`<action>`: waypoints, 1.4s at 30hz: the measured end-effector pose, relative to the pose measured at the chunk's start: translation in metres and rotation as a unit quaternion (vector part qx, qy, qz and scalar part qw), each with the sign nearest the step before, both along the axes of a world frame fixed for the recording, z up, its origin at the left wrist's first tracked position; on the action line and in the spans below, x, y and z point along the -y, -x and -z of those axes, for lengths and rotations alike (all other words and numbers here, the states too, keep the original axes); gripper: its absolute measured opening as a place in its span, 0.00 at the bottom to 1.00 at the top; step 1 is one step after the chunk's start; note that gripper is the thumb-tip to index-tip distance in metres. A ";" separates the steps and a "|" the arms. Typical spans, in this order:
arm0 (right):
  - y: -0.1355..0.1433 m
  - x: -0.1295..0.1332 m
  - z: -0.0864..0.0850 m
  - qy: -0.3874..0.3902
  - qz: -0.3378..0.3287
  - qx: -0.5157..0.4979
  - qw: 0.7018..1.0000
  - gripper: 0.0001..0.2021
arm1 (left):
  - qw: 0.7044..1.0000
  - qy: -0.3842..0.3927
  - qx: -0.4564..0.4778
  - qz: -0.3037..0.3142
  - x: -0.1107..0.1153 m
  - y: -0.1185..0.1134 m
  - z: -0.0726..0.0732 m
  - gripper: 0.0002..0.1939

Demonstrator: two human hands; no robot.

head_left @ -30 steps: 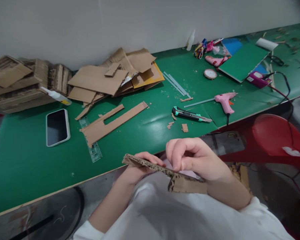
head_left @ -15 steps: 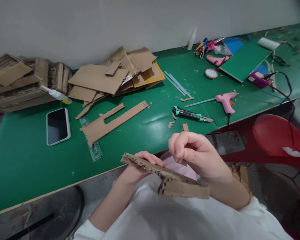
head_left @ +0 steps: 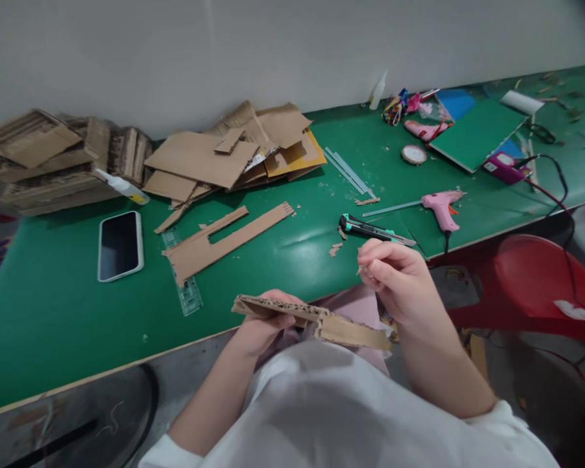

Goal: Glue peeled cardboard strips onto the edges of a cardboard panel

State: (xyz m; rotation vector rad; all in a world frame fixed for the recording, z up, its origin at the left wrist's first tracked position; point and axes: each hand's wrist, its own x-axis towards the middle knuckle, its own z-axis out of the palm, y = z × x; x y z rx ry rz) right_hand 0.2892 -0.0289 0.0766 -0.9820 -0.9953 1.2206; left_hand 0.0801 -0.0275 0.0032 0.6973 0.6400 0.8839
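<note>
Close to my body, my left hand (head_left: 268, 322) grips the left part of a cardboard piece (head_left: 351, 331), whose corrugated edge faces up and whose right part has a strip standing along it. My right hand (head_left: 392, 276) is raised to the right of that piece, apart from it, its thumb and fingertips pinched on a tiny scrap (head_left: 359, 270). Beyond the right hand, a black and green utility knife (head_left: 375, 230) lies on the table with small cardboard bits beside it. A notched cardboard piece (head_left: 199, 255) rests over a clear ruler (head_left: 190, 298).
The green table (head_left: 68, 338) holds a phone (head_left: 120, 247), glue bottle (head_left: 121, 186), stacked cardboard (head_left: 49, 175), loose cardboard sheets (head_left: 199, 156), glue sticks (head_left: 348, 172), a tape roll (head_left: 413, 154) and a pink glue gun (head_left: 441, 208) with a cord. A red stool (head_left: 546, 279) stands right.
My right hand has moved up and right, away from the cardboard piece. The held piece has tilted, its right end now higher. The view has shifted slightly.
</note>
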 end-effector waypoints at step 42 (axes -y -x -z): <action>0.031 0.020 -0.011 0.196 -0.084 -0.148 0.966 0.19 | 0.521 -0.744 -0.400 -0.126 -0.012 0.041 -0.037 0.16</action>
